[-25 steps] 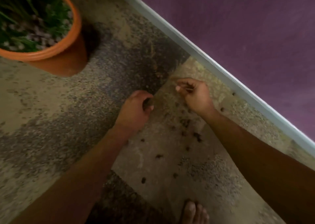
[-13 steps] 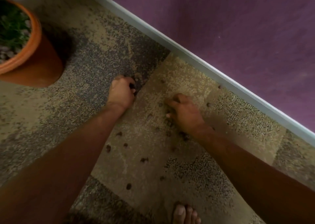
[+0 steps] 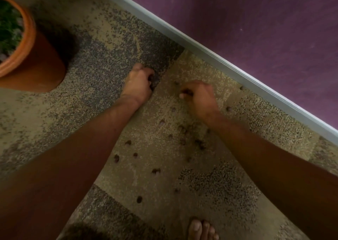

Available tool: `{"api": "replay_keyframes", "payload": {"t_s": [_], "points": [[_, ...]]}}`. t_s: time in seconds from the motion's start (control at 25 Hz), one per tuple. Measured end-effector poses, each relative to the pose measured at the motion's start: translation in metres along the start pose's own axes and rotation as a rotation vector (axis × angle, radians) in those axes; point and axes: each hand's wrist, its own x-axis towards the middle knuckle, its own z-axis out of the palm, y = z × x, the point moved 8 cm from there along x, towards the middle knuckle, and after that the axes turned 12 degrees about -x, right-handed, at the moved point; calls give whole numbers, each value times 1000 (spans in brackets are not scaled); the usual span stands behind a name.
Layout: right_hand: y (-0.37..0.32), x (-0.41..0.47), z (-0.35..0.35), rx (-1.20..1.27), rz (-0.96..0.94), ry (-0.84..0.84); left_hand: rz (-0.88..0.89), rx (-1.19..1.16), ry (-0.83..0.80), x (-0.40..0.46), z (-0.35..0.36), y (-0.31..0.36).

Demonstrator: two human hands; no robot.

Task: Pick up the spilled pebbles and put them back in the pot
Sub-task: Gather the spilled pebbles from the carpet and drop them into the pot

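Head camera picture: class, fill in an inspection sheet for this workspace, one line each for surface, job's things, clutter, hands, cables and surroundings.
Surface: speckled floor in tan and dark grey patches, bare except for the spill.
Job's things: orange pot with a green plant at far left; loose pebbles scattered on the tan patch between and below the arms, two more near the wall.
Clutter: nothing seen.
Hands: left hand curled, knuckles up, fingers on the floor at the dark patch's edge; right hand curled with fingertips pinched together. Whether either holds pebbles cannot be told.
Cables: nothing seen.
Surroundings: purple wall with a pale skirting strip; bare toes at the bottom edge.
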Motion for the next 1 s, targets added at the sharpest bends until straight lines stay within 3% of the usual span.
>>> {"api": "replay_keyframes", "payload": {"t_s": [0.16, 0.44, 0.56, 0.68, 0.8, 0.92, 1.0], "points": [[-12, 42, -7, -71, 0, 30, 56, 115, -110, 13, 7, 3], [-28, 56, 22, -383, -116, -138, -35, 131, -66, 7, 4, 6], [-22, 54, 23, -359, -98, -156, -61, 140, -51, 2, -1, 4], [-9, 53, 12, -122, 96, -139, -134, 55, -13, -8, -9, -8], [-13, 45, 3, 272, 294, -49, -277, -272, 199, -25, -41, -34], [-60, 34, 24, 868, 445, -153, -344, -551, 417, -56, -87, -55], [-107, 37, 30, 1049, 413, -199, -337, -712, 532, -74, -122, -66]]}}
